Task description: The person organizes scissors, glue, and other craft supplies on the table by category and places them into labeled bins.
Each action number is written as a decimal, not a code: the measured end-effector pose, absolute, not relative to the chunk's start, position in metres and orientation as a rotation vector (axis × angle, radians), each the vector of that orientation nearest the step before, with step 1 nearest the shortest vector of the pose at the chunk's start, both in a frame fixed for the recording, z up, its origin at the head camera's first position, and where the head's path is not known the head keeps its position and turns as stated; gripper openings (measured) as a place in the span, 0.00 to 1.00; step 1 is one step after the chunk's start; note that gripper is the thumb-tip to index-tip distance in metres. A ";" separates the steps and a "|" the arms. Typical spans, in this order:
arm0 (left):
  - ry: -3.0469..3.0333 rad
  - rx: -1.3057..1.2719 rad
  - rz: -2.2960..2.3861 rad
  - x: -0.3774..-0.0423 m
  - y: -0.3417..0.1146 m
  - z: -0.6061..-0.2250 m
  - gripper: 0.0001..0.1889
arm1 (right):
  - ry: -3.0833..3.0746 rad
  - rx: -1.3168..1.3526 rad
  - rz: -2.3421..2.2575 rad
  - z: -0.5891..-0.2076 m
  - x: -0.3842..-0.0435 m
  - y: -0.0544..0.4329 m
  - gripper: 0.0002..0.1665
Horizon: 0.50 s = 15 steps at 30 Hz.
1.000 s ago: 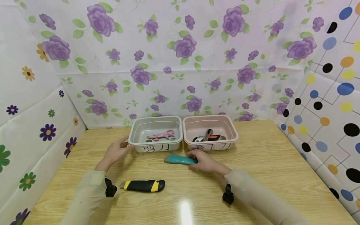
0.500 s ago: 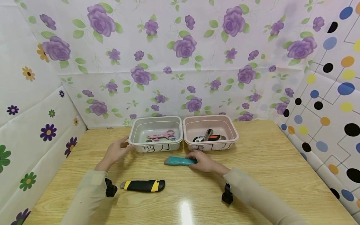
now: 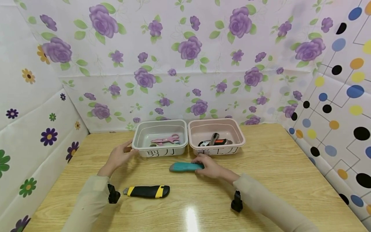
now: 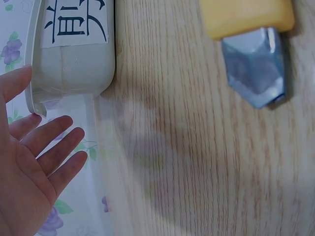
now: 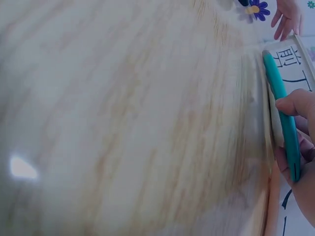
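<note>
My right hand (image 3: 211, 166) pinches a teal utility knife (image 3: 185, 166) by its right end, in front of the two bins. In the right wrist view the thumb lies across the knife's (image 5: 285, 123) near side, with fingers behind it. My left hand (image 3: 118, 158) is at the left front corner of the grey bin (image 3: 139, 149). The left wrist view shows its thumb and index fingertip at the bin's rim (image 4: 33, 93), the other fingers spread and loose. A black and yellow utility knife (image 3: 148, 191) lies on the table near the left forearm.
Pink-handled scissors (image 3: 166, 139) lie in the grey bin. The pink bin (image 3: 242, 138) stands beside it, holding several cutters, one with a grey handle (image 3: 214, 139). Both bins carry black-lettered labels. A floral cloth (image 3: 188, 80) hangs behind the wooden table (image 3: 275, 167).
The teal knife has tilted slightly in my right hand, its left tip dropping a little toward me in the head view. My left hand has stayed at the grey bin.
</note>
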<state>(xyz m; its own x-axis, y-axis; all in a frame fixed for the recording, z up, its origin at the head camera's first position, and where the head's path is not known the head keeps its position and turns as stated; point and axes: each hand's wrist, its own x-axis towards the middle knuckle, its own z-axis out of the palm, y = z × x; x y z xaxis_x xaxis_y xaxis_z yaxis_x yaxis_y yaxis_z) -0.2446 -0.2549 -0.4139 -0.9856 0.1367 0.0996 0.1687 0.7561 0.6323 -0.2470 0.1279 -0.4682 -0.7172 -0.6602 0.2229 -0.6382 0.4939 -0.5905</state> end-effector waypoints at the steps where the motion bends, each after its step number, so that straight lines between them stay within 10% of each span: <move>1: -2.900 -0.252 -1.050 -0.245 -0.255 -0.414 0.36 | 2.688 -1.167 -1.040 -0.468 -0.246 0.128 0.20; 15: -2.921 -0.239 -1.046 -0.246 -0.256 -0.414 0.36 | 2.697 -1.231 -1.056 -0.443 -0.236 0.140 0.20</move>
